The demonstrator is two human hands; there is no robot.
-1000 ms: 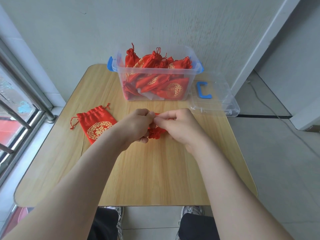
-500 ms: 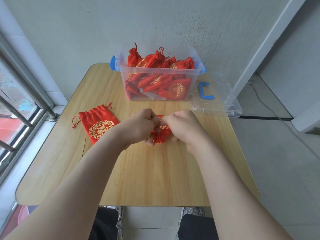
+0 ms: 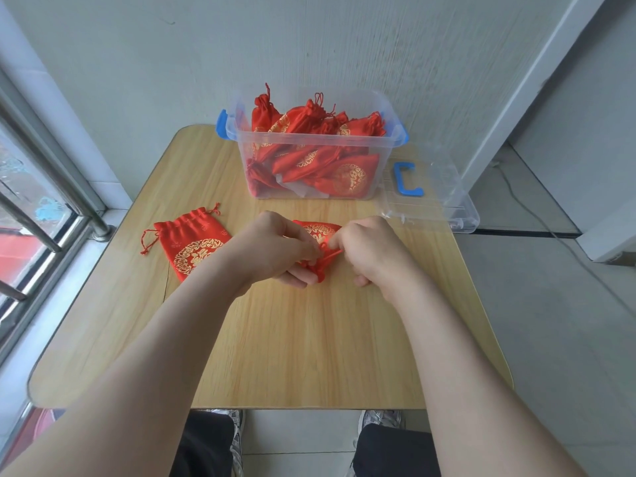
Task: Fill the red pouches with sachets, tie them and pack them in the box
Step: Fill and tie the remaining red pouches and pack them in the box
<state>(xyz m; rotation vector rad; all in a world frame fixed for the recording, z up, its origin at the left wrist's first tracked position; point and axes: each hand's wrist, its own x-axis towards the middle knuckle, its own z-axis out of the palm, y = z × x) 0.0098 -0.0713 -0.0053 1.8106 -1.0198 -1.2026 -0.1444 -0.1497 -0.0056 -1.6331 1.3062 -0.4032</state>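
A red pouch with a gold pattern (image 3: 318, 232) lies on the wooden table (image 3: 292, 339) between my hands, its gathered neck toward me. My left hand (image 3: 275, 249) grips the gathered neck and pinches a red drawstring. My right hand (image 3: 370, 251) pinches the other end of the drawstring, which stretches between the two hands. A second red pouch (image 3: 192, 241) lies flat on the table to the left, its strings loose. The clear plastic box (image 3: 311, 146) with blue latches stands at the back, holding several tied red pouches. No sachets are visible.
The box's clear lid (image 3: 426, 197) with a blue handle lies right of the box, overhanging the table's right edge. A window with metal bars (image 3: 38, 208) runs along the left. A wall stands right behind the box. My knees and shoes show under the near table edge.
My hands have drawn slightly apart, pulling the drawstring taut between them. More of the pouch's gold-patterned body now shows between the hands.
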